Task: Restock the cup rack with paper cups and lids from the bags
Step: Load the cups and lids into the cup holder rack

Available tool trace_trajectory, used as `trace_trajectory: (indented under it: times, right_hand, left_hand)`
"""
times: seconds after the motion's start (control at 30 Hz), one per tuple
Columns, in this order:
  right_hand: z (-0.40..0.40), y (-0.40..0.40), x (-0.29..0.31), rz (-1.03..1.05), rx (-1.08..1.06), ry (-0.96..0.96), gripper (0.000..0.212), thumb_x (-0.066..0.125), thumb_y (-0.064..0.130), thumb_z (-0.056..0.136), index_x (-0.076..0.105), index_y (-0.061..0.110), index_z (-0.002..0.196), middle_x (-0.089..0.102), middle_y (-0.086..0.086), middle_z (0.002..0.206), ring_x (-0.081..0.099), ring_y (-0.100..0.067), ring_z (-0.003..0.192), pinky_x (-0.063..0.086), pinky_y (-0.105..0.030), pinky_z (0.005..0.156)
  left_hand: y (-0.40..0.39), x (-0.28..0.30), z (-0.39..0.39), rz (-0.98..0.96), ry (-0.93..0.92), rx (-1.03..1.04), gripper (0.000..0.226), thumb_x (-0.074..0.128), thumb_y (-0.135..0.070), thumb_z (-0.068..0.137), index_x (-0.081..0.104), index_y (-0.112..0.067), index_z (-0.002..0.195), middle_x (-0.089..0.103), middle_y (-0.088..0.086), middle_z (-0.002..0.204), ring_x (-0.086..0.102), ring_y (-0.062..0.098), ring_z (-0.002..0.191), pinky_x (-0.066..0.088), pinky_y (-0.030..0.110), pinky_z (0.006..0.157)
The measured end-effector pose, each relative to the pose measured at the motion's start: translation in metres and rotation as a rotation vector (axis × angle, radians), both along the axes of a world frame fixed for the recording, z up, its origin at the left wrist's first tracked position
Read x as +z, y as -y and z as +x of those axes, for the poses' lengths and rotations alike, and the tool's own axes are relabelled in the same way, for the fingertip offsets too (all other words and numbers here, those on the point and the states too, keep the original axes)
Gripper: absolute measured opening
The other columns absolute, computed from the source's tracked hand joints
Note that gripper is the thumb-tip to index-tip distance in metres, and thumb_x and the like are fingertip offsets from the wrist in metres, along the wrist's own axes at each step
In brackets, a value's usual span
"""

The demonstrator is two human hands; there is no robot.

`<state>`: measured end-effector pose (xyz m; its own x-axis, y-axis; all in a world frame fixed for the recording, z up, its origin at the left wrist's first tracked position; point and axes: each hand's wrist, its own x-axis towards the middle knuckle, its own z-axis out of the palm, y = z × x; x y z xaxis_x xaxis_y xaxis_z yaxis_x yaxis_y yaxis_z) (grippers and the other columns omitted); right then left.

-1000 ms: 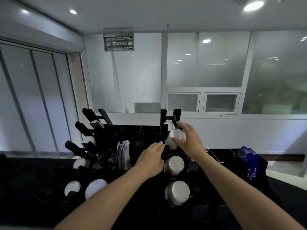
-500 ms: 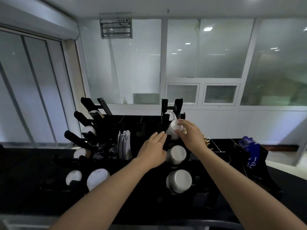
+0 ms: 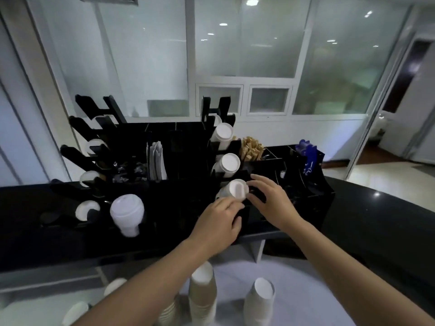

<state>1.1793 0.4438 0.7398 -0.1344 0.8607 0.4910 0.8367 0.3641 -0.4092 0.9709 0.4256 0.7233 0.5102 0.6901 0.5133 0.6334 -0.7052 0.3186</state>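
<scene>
The black cup rack (image 3: 188, 191) stands on a dark counter. Its right column holds three slanted stacks of white paper cups: top (image 3: 222, 135), middle (image 3: 228, 163) and lowest (image 3: 235, 190). Both hands are at the lowest stack. My left hand (image 3: 217, 224) curls its fingers against the stack's underside. My right hand (image 3: 270, 203) has finger and thumb at the stack's right edge. On the rack's left side sit a stack of white lids (image 3: 127, 215) and more cup ends (image 3: 86, 209).
On the white surface below the counter stand loose cup stacks (image 3: 202, 295) (image 3: 260, 300) and several lids (image 3: 75, 311). The rack also carries napkins (image 3: 156, 161), brown sticks (image 3: 250, 149) and blue packets (image 3: 308, 156). Glass partitions stand behind, and a doorway is at the right.
The view has tilted down, showing the lower surface with the loose cups. Both hands dropped from the top cup stack of the right column to its lowest one.
</scene>
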Motion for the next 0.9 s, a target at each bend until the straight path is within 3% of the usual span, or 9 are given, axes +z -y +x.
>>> trace_trajectory:
  times: [0.07,0.17,0.23,0.3,0.4,0.57,0.73,0.9]
  right_hand:
    - [0.009,0.032,-0.026,-0.036,-0.029,0.021,0.038,0.069,0.032,0.094,0.066,0.02,0.13,0.054,0.002,0.145,0.05,-0.013,0.132,0.036,-0.012,0.103]
    - [0.022,0.075,-0.075,-0.156,-0.061,0.028,0.039,0.067,0.034,0.094,0.064,0.024,0.131,0.054,0.004,0.144,0.05,-0.015,0.132,0.046,-0.026,0.105]
    - [0.028,0.098,-0.106,-0.263,-0.08,0.048,0.044,0.064,0.043,0.094,0.061,0.026,0.134,0.051,0.007,0.146,0.048,-0.013,0.133,0.044,-0.037,0.109]
    - [0.031,0.118,-0.133,-0.401,-0.11,0.089,0.056,0.057,0.057,0.093,0.051,0.034,0.143,0.041,0.011,0.153,0.041,-0.012,0.138,0.04,-0.038,0.112]
    - [0.033,0.135,-0.166,-0.59,-0.133,0.118,0.066,0.06,0.06,0.091,0.033,0.046,0.149,0.025,0.011,0.162,0.034,-0.018,0.143,0.036,-0.038,0.115]
    - [0.028,0.134,-0.203,-0.692,-0.138,0.117,0.071,0.065,0.055,0.09,0.028,0.048,0.15,0.008,0.006,0.167,0.034,-0.023,0.143,0.038,-0.042,0.114]
    - [0.021,0.128,-0.225,-0.694,-0.135,-0.033,0.063,0.069,0.041,0.091,0.036,0.042,0.144,0.023,0.004,0.161,0.045,-0.027,0.135,0.046,-0.035,0.104]
    - [0.016,0.128,-0.231,-0.66,-0.189,-0.195,0.054,0.074,0.032,0.088,0.047,0.037,0.135,0.043,0.005,0.142,0.054,-0.021,0.114,0.046,-0.027,0.091]
  left_hand:
    - [0.02,-0.024,0.003,-0.043,-0.013,-0.042,0.034,0.058,-0.025,0.099,0.063,-0.018,0.132,0.061,-0.004,0.131,0.051,0.012,0.123,0.044,0.029,0.105]
    - [0.045,-0.059,0.008,-0.158,-0.033,-0.101,0.028,0.058,-0.023,0.099,0.065,-0.02,0.126,0.062,-0.004,0.12,0.056,0.015,0.111,0.048,0.031,0.095]
    - [0.06,-0.08,0.01,-0.254,-0.07,-0.102,0.025,0.056,-0.021,0.099,0.068,-0.022,0.121,0.064,-0.004,0.116,0.058,0.018,0.107,0.047,0.032,0.091]
    - [0.07,-0.1,0.012,-0.345,-0.162,-0.074,0.024,0.056,-0.023,0.099,0.069,-0.025,0.119,0.065,-0.005,0.118,0.059,0.017,0.109,0.046,0.031,0.093]
    - [0.078,-0.131,0.018,-0.447,-0.373,-0.055,0.027,0.056,-0.027,0.098,0.067,-0.032,0.122,0.067,-0.006,0.122,0.061,0.018,0.113,0.048,0.035,0.099]
    - [0.089,-0.173,0.023,-0.625,-0.436,-0.063,0.06,0.058,-0.027,0.094,0.034,-0.04,0.148,0.052,-0.007,0.142,0.057,0.024,0.122,0.052,0.047,0.097]
    - [0.089,-0.193,0.029,-0.662,-0.464,-0.086,0.069,0.047,-0.017,0.097,0.017,-0.03,0.159,0.029,-0.006,0.16,0.046,0.027,0.134,0.043,0.046,0.108]
    - [0.085,-0.2,0.032,-0.681,-0.464,-0.116,0.072,0.045,-0.014,0.098,0.014,-0.029,0.161,0.024,-0.006,0.165,0.043,0.028,0.138,0.04,0.045,0.112]
